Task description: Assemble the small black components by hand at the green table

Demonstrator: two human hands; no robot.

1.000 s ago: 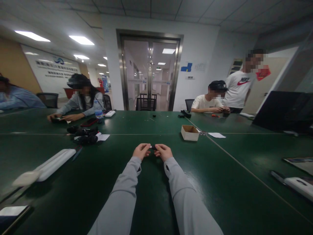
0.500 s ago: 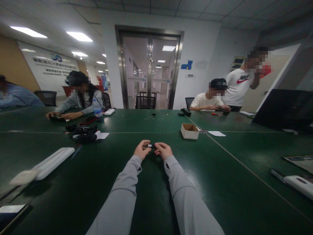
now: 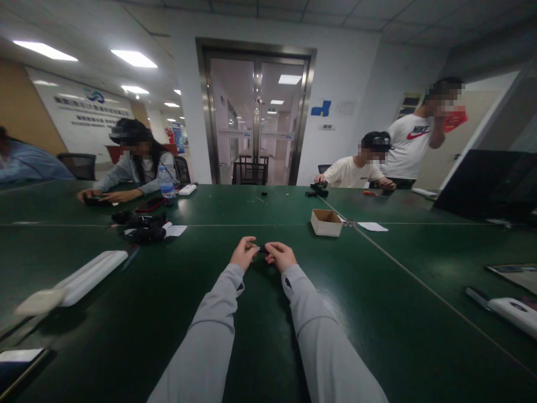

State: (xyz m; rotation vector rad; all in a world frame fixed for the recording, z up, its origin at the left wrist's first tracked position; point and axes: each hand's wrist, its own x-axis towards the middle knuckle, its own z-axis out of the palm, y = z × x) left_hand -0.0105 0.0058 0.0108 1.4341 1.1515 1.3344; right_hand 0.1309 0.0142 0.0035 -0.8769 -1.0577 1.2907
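Over the green table (image 3: 268, 313), both my hands meet at a small black stick (image 3: 263, 249) with a silvery end, possibly a USB stick. My right hand (image 3: 282, 256) is closed, pinching the black part between thumb and fingers. My left hand (image 3: 244, 253) has its thumb and a finger at the silvery end, with the index finger raised above. Fine detail of the stick is too small and partly covered by fingertips. Ahead to the right of my hands stands an open cardboard box (image 3: 326, 228); its inside bottom cannot be seen.
On the left lie a long white device (image 3: 94, 277), a dark pen (image 3: 131, 258) and black gear (image 3: 146, 228) on paper. A water bottle (image 3: 166, 183) stands farther back. Coworkers sit across the table; one person stands at right. Right side holds a white device (image 3: 514, 313) and black monitor (image 3: 486, 182).
My left index finger has lifted, and the stick's silvery part shows less between my hands. The seated person at right has reached a hand to the black object on the table.
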